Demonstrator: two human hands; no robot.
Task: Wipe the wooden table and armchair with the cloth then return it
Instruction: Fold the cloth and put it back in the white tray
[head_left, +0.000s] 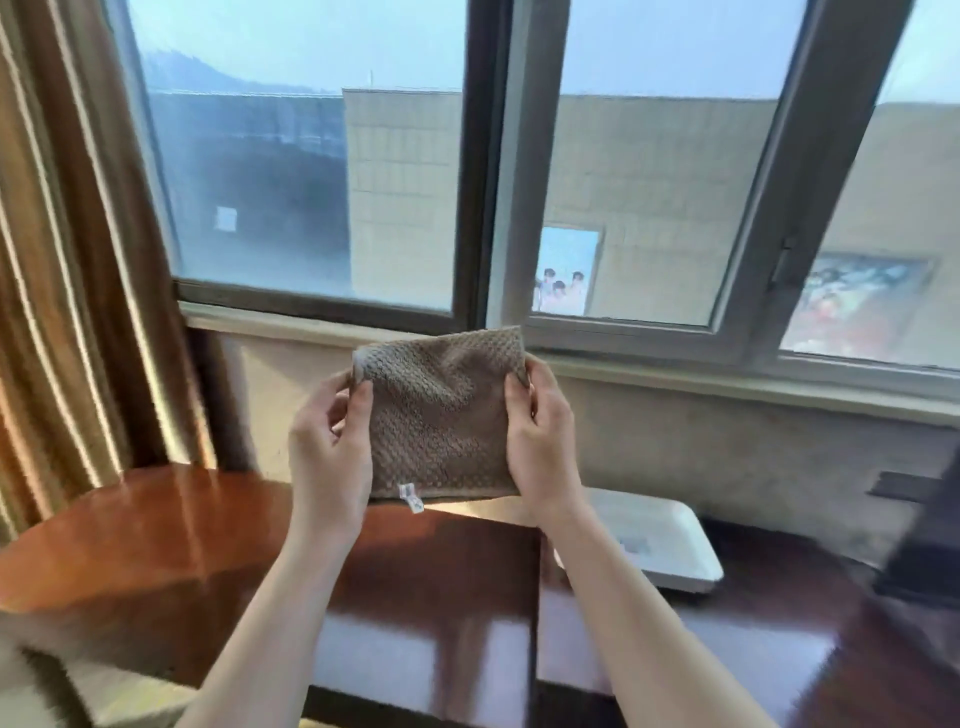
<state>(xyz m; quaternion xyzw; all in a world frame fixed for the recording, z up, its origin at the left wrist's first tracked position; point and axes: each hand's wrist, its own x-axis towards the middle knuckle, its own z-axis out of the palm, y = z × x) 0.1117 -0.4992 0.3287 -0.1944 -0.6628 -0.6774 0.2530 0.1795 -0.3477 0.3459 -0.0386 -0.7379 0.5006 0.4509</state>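
A folded brown waffle-textured cloth (439, 415) with a small white tag at its lower edge is held up in front of the window, above the table. My left hand (330, 447) pinches its left edge and my right hand (540, 441) pinches its right edge. Below lies the glossy dark wooden table (431, 597). At the lower left curves the reddish wooden back of the armchair (140, 545), with a pale cushion partly showing under it.
A white flat device (660, 540) lies on the table at the right, near the wall. A dark blurred object (924, 545) stands at the far right. Brown curtains (67, 270) hang at the left. A large window (519, 171) fills the wall ahead.
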